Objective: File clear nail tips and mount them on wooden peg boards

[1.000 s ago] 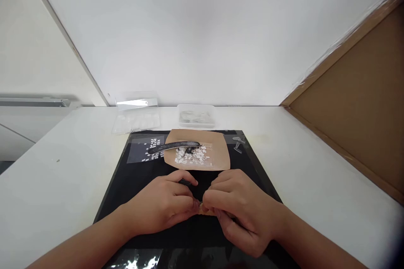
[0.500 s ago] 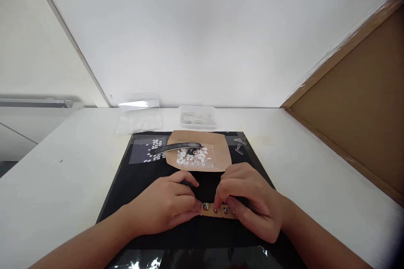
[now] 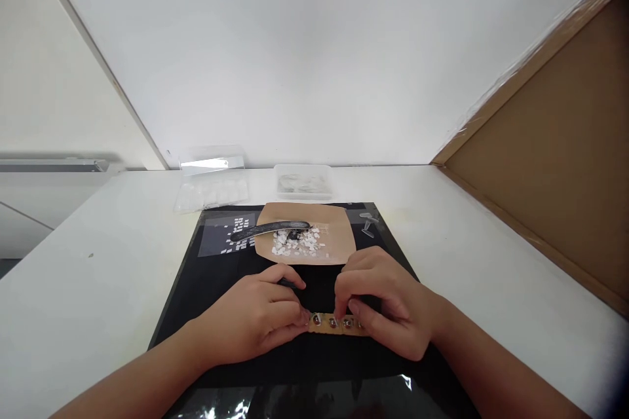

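Observation:
A narrow tan strip (image 3: 322, 326) with several shiny dark red pieces in a row lies across the black mat (image 3: 206, 304). My left hand (image 3: 263, 311) is closed at the strip's left end, fingertips pressed onto it. A thin dark object (image 3: 287, 283), its kind unclear, shows under that hand's index finger. Over the right part of the strip, my right hand (image 3: 388, 304) is curled, with its index fingertip down at one of the red pieces and its thumb bent close by. The right end of the strip is hidden under this hand.
Behind the hands, white chips (image 3: 295, 245) and a curved black nail file (image 3: 270, 229) lie on a brown sheet (image 3: 339, 216). A card with white squares (image 3: 211, 239) is left, clear nail tips (image 3: 367, 229) right. A clear box (image 3: 303, 182) and an open clear case (image 3: 211, 186) stand behind.
The whole view has shifted slightly. Both hands stay on the strip in nearly the same pose; the right thumb and index finger have moved only a little.

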Demonstrator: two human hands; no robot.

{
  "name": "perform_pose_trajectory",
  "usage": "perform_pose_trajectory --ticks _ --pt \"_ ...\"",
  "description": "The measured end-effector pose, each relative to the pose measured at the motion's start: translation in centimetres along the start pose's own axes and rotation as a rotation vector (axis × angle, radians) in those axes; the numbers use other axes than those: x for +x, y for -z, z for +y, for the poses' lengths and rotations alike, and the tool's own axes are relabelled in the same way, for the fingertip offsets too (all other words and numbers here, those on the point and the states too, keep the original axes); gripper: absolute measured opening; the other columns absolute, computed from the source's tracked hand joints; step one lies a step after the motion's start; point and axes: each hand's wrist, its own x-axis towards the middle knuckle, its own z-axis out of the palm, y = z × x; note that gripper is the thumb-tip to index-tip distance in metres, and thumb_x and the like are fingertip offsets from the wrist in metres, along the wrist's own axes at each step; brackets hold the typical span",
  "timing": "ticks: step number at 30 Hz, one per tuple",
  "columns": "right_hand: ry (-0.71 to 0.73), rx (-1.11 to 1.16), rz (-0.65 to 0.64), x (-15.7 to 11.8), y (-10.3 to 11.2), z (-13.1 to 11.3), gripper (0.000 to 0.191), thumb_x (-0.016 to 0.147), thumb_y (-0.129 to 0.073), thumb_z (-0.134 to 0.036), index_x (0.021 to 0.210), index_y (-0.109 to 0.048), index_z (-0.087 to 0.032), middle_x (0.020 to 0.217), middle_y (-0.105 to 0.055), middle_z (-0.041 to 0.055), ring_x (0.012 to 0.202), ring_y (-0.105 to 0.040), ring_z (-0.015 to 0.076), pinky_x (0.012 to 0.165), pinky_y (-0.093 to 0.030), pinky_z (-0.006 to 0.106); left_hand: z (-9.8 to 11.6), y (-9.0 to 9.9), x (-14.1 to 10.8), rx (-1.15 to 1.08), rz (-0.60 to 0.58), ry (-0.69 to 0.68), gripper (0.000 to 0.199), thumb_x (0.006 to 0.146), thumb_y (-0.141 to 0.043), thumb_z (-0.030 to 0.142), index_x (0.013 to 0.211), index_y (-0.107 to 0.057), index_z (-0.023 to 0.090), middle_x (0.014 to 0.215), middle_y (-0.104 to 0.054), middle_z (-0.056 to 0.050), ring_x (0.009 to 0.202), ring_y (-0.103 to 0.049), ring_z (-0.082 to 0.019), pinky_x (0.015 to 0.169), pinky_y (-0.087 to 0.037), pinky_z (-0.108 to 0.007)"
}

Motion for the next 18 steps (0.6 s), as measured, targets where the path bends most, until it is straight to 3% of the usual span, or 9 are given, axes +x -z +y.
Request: perform_pose_trajectory --ticks 4,12,18 --pt "-0.028 0.064 0.013 0.0 1.3 -0.5 0.013 0.082 -0.05 -0.018 0.078 -0.062 -0.021 0.063 -0.068 -0.002 0.052 -0.054 0.0113 0.055 -0.036 0.026 -0.1 -0.1 0.0 0.005 -0.002 0.009 0.004 0.099 -0.067 0.019 0.101 -0.07 0.017 0.093 -0.079 -0.003 0.111 -0.063 -0.022 0.098 -0.056 -0.035" --pt "-0.145 -0.059 -0.148 -0.2 1.4 0.1 0.01 0.077 -0.052 -0.015 0.07 -0.052 -0.022 0.058 -0.06 -0.0034 0.05 -0.048 0.01 0.051 -0.033 0.024 -0.1 -0.2 -0.1 0.015 -0.002 0.014 0.004 0.098 -0.067 0.018 0.099 -0.07 0.017 0.093 -0.079 -0.004 0.112 -0.063 -0.023 0.096 -0.057 -0.036" --pt "-0.171 0.015 -0.122 -0.3 2.1 0.2 0.012 0.08 -0.05 -0.016 0.07 -0.048 -0.022 0.059 -0.061 -0.0032 0.051 -0.047 0.0095 0.051 -0.033 0.023 -0.1 -0.1 -0.3 0.024 -0.002 0.058 0.011 0.098 -0.067 0.021 0.108 -0.072 0.019 0.092 -0.078 -0.005 0.116 -0.062 -0.024 0.091 -0.058 -0.034"
